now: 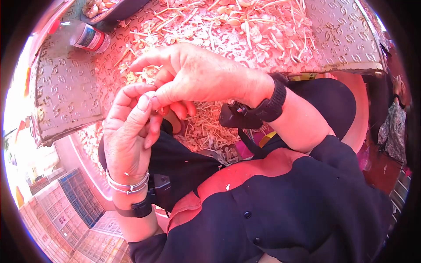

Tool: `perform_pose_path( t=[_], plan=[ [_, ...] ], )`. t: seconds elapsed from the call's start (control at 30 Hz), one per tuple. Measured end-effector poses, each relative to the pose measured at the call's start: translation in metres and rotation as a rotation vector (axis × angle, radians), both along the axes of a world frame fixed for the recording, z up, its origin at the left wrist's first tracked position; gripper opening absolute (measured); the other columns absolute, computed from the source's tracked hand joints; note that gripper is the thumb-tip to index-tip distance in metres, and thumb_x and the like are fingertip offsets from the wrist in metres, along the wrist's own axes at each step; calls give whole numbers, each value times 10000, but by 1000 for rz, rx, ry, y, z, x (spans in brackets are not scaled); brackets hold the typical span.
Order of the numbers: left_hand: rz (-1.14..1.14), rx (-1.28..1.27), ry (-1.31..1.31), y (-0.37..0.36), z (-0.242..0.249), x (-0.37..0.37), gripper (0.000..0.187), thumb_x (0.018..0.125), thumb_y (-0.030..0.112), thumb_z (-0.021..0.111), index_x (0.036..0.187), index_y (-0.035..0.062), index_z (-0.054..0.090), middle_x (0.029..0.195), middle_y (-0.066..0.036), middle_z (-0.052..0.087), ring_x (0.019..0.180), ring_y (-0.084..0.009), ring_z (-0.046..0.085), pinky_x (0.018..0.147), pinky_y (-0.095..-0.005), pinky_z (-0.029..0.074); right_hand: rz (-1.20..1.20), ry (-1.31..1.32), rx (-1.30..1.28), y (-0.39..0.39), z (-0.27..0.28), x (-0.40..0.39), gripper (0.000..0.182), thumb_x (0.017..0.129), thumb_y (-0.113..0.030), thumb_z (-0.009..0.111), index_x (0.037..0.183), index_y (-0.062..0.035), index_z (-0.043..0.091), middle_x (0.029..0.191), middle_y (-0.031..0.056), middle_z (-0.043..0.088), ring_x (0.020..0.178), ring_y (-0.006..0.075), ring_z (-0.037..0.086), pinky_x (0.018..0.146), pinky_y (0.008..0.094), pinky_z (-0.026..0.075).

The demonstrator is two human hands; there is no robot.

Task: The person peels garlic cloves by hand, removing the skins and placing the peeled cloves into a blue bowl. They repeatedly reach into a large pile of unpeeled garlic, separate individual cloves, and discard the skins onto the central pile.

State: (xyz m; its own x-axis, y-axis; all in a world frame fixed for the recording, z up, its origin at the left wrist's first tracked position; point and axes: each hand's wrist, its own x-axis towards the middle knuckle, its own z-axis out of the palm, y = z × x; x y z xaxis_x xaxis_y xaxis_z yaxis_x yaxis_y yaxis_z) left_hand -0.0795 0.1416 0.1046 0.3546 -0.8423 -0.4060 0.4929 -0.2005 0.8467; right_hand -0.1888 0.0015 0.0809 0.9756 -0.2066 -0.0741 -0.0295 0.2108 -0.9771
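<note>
My left hand point(127, 127), with bangles at the wrist, is closed in a pinch, its thumb raised against the bent index finger. My right hand point(199, 74) reaches in from the right, its thumb tip meeting the left thumb and fingertips. Its index finger arches away to the left while the other fingers curl beneath. Whatever lies between the fingertips is hidden. Behind and below both hands spread dry garlic skins and stalk bits point(210, 127), some on the table and some down by my lap.
A patterned metal table point(66, 96) carries a heap of garlic skins point(263, 33). At its left lies a plastic bottle point(90, 38), near a dark bowl point(118, 13) with garlic cloves point(97, 7). Plastic crates point(81, 195) stand lower left. Another person's arm point(398, 90) shows at far right.
</note>
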Motion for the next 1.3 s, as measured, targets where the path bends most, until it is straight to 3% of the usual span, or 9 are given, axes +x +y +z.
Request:
perform_pose_path(
  t=[0.33, 0.5, 0.57, 0.67, 0.73, 0.87, 0.93, 1.03, 1.3],
  plan=[
    [72, 99, -171, 3, 2, 15, 122, 923, 153, 479, 937, 33, 491, 681, -21, 484, 401, -22, 326, 325, -141, 202, -7, -319, -553, 4, -5, 7, 446, 759, 41, 531, 1198, -24, 480, 686, 66, 618, 551, 122, 596, 512, 230, 486],
    [130, -98, 144, 15, -1, 40, 179, 970, 167, 367, 1007, 10, 445, 716, -31, 395, 423, -47, 316, 321, -149, 257, 589, 194, 199, 19, -78, 3, 455, 766, 53, 518, 1210, -39, 502, 809, 81, 628, 708, 138, 638, 588, 267, 523],
    [208, -207, 226, 18, -12, 49, 245, 963, 152, 382, 1100, -42, 445, 778, -71, 429, 515, -68, 388, 345, -142, 301, 649, 231, -653, 45, -161, -13, 396, 709, 26, 523, 1094, -33, 589, 920, 142, 644, 859, 257, 639, 705, 352, 518],
    [295, -135, 235, 8, -8, 38, 273, 963, 145, 377, 1146, -52, 429, 805, -84, 428, 551, -69, 401, 354, -138, 316, 934, 613, -978, 69, -223, -29, 224, 735, -98, 581, 934, -35, 662, 971, 141, 640, 943, 248, 605, 800, 366, 476],
    [314, -145, 275, 8, -10, 40, 288, 957, 128, 388, 1177, -55, 421, 828, -95, 429, 569, -74, 409, 360, -138, 327, 492, 290, -1372, 71, -263, -31, 239, 735, -86, 533, 941, -36, 644, 1166, 154, 541, 1055, 252, 542, 875, 378, 443],
    [202, -196, 265, 13, -9, 50, 270, 936, 46, 384, 1170, -70, 312, 857, -102, 385, 563, -107, 394, 402, -192, 360, 680, 626, -1230, 47, -373, -38, 270, 833, -166, 468, 1030, -46, 608, 1298, 135, 446, 1177, 254, 438, 959, 376, 370],
    [172, -312, 372, 14, -7, 55, 253, 937, 45, 377, 1156, -59, 307, 857, -111, 386, 540, -127, 399, 407, -226, 367, 298, 743, 33, 44, -520, -75, 414, 917, -307, 374, 1222, -55, 496, 1337, 132, 418, 1237, 255, 367, 1025, 361, 279],
    [124, -335, 371, 19, -13, 59, 222, 954, 82, 341, 1131, -48, 309, 831, -117, 396, 517, -143, 399, 405, -249, 360, 83, 928, 240, 19, -293, -38, 569, 936, -437, 282, 1350, -51, 341, 1372, 120, 379, 1239, 225, 361, 1029, 323, 260],
    [108, -307, 410, 19, -12, 55, 215, 984, 152, 252, 1087, -28, 307, 781, -119, 419, 459, -147, 398, 372, -244, 346, 158, 906, 11, -5, -366, -94, 517, 912, -412, 383, 1296, -66, 416, 1298, 97, 460, 1131, 170, 443, 978, 330, 325]
  ],
)
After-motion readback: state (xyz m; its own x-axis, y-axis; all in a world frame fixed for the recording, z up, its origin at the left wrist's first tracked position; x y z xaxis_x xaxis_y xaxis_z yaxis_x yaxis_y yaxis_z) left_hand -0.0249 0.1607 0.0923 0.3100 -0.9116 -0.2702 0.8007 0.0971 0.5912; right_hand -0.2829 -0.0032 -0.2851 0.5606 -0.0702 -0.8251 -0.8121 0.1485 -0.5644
